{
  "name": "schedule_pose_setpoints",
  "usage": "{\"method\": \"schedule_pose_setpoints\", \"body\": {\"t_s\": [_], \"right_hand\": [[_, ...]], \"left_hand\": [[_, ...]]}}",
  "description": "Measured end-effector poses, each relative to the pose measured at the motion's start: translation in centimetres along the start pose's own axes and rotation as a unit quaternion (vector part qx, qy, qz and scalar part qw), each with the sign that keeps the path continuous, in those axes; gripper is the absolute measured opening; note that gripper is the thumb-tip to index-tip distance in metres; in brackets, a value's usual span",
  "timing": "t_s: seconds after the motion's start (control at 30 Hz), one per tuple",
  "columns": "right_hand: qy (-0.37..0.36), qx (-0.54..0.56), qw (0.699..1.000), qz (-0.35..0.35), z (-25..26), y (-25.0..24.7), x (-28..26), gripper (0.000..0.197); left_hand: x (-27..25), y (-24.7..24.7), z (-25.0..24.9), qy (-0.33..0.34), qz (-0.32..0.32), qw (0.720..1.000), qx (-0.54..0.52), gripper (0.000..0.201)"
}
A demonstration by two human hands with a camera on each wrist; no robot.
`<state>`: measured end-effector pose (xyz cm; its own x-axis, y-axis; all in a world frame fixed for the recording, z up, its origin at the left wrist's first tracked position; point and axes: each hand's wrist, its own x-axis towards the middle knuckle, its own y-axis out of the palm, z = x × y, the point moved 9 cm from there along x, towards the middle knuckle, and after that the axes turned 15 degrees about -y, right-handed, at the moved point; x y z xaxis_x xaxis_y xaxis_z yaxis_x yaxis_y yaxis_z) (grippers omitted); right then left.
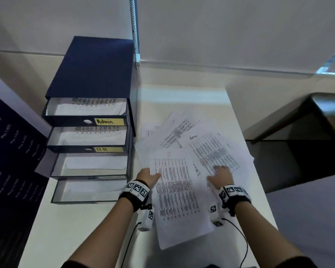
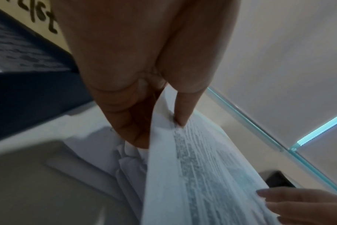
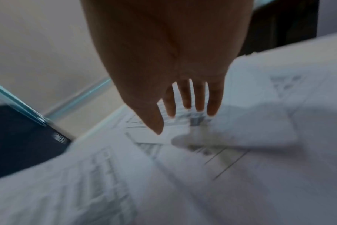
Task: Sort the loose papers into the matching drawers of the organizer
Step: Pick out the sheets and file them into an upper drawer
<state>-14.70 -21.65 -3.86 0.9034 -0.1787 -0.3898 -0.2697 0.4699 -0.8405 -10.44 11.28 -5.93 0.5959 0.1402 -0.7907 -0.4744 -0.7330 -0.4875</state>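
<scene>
A navy drawer organizer [image 1: 93, 70] stands at the table's left with several drawers pulled out; yellow labels read "Admin" [image 1: 109, 121] and "HR" [image 1: 108, 149]. Loose printed papers [image 1: 182, 132] lie fanned on the white table. My left hand [image 1: 149, 176] pinches the left edge of one printed sheet [image 1: 177, 192], thumb on top [image 2: 180, 112], fingers under it. My right hand [image 1: 219, 175] hovers with straight, spread fingers [image 3: 187, 99] over a sheet headed "Admin" [image 1: 215, 149]; whether it touches the paper is unclear.
Each pulled-out drawer holds paper. A dark panel [image 1: 10, 151] lies left of the organizer. A dark side table [image 1: 306, 122] stands off the white table's right edge. A wall runs behind, with a metal bead chain [image 1: 134, 29] hanging down.
</scene>
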Motion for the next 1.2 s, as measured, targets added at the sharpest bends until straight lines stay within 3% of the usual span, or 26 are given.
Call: {"method": "schedule_pose_setpoints", "body": {"t_s": [0.1, 0.2, 0.27, 0.33, 0.4, 0.57, 0.67, 0.73, 0.83, 0.9, 0.97, 1.0, 1.07, 1.2], "right_hand": [[0.004, -0.071, 0.996, 0.047, -3.0, 0.7, 1.2, 0.069], [-0.043, -0.137, 0.988, 0.061, -1.2, 2.0, 0.6, 0.055], [-0.115, -0.169, 0.978, 0.043, 1.2, 2.5, 0.5, 0.041], [-0.131, -0.125, 0.983, 0.022, 2.2, 1.6, 1.3, 0.032], [-0.093, -0.047, 0.995, -0.001, 1.0, 0.0, 2.8, 0.030], [0.029, -0.008, 0.999, -0.032, -3.9, -2.2, 5.3, 0.087], [0.037, -0.006, 0.999, -0.029, -4.9, -1.4, 6.1, 0.104], [0.033, 0.022, 0.999, -0.019, -4.9, -0.8, 6.4, 0.095], [-0.027, 0.039, 0.999, 0.020, -3.0, 0.2, 6.6, 0.054], [-0.072, 0.069, 0.995, 0.026, -1.3, 0.2, 6.4, 0.030], [-0.083, 0.128, 0.988, 0.018, -0.4, -0.4, 6.1, 0.020], [-0.082, 0.155, 0.984, 0.008, -0.3, -0.9, 5.9, 0.017], [-0.067, 0.213, 0.975, -0.021, -0.8, -2.3, 5.4, 0.014], [-0.051, 0.278, 0.954, -0.099, -2.4, -5.4, 5.3, 0.021]], "left_hand": [[0.1, 0.4, -0.6, -0.023, 0.008, 1.000, -0.016, 0.070], [0.8, 0.1, -1.7, -0.026, 0.008, 0.998, -0.054, 0.069], [1.2, -0.1, -2.5, -0.026, 0.003, 0.998, -0.062, 0.072], [1.6, 0.0, -3.2, -0.027, -0.001, 0.998, -0.058, 0.074], [2.0, 0.4, -3.4, -0.031, -0.003, 0.998, -0.051, 0.076], [2.7, 1.3, -3.6, -0.030, -0.014, 0.998, -0.062, 0.087], [3.0, 1.7, -4.2, -0.026, -0.019, 0.996, -0.084, 0.058], [2.7, 2.0, -5.0, 0.002, -0.011, 0.995, -0.095, 0.026], [3.1, 2.1, -5.2, 0.012, 0.001, 0.993, -0.114, 0.023], [3.4, 2.3, -5.1, 0.012, 0.017, 0.993, -0.117, 0.049], [4.8, 2.7, -4.3, 0.010, 0.007, 0.993, -0.119, 0.078], [4.4, 2.4, -4.2, 0.000, 0.010, 0.993, -0.115, 0.068], [4.0, 1.4, -4.0, 0.003, -0.013, 0.994, -0.111, 0.015], [3.8, -0.2, -3.8, 0.019, -0.053, 0.990, -0.130, 0.015]]}}
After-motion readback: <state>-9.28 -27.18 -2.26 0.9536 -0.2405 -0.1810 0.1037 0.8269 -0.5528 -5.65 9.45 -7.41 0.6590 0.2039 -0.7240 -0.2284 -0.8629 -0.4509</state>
